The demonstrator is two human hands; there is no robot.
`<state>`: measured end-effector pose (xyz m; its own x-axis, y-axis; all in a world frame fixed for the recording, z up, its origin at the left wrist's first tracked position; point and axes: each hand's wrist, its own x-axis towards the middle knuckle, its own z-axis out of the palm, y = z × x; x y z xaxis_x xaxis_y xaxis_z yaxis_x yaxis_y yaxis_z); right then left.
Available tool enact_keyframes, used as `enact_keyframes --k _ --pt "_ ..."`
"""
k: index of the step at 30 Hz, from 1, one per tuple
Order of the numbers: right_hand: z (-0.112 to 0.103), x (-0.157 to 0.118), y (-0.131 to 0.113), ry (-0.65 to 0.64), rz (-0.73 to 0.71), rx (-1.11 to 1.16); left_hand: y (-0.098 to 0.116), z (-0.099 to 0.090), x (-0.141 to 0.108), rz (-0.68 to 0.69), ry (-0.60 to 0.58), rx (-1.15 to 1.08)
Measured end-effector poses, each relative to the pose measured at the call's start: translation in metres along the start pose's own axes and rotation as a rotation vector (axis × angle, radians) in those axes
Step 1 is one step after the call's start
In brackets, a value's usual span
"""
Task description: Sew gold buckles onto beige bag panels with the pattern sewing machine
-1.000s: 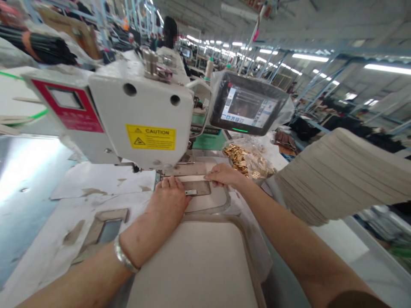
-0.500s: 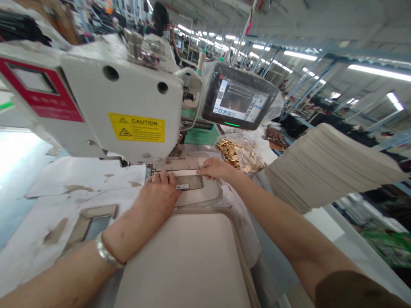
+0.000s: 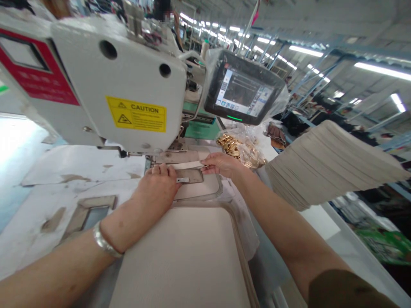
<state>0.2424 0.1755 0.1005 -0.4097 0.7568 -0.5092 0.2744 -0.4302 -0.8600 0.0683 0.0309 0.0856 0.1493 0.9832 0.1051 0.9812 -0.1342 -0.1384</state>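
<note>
Factory floor, wide view: the white sewing machine head (image 3: 80, 85) overhangs your work from upper L, its yellow caution label (image 3: 136, 114) facing you, & blocks sight of what's behind it. Just R of it, a lit touchscreen (image 3: 240, 92) in plastic wrap. Below the screen, a clear bag (image 3: 252, 154) w/ gold-coloured metal pcs (image 3: 228, 144). Far R, a tall leaning stack of beige pcs (image 3: 330, 167). Nearest you, btwn your forearms, a pile of pale panels (image 3: 183, 256) w/ rounded corners. On your L, white paper (image 3: 28, 209) w/ a beige scrap (image 3: 54, 220) & an angular beige frame (image 3: 78, 214). Bkgd: ceiling lights, and part of another person at top edge

Hands: both forearms reach fwd & converge at the pale strip (image 3: 186, 165), which lies btwn your hands, along the far edge of a rectangular recess (image 3: 194, 175) in a rounded pale panel (image 3: 210, 188). Your L hand (image 3: 159, 186) is palm down, fingers side by side over the strip's L end, bracelet (image 3: 103, 241) at wrist; can't tell if it grips. Your R hand (image 3: 221, 164) comes in from R, thumb & fingertips pinching the strip's R end
</note>
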Motion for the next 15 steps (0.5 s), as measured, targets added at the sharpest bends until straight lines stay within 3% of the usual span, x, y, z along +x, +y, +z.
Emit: enact_keyframes --k 4,11,15 --pt "0.0032 -0.0008 -0.0012 0.037 0.024 -0.009 0.0005 -0.0003 0.0000 -0.006 0.013 0.007" --pt "0.0077 -0.0018 -0.0028 0.111 -0.007 -0.162 0.0022 -0.0075 0.0040 -0.042 -0.067 -0.031" --pt "0.0065 -0.0022 -0.0029 0.116 -0.009 -0.087 0.0018 -0.0068 0.0037 -0.042 -0.065 -0.033"
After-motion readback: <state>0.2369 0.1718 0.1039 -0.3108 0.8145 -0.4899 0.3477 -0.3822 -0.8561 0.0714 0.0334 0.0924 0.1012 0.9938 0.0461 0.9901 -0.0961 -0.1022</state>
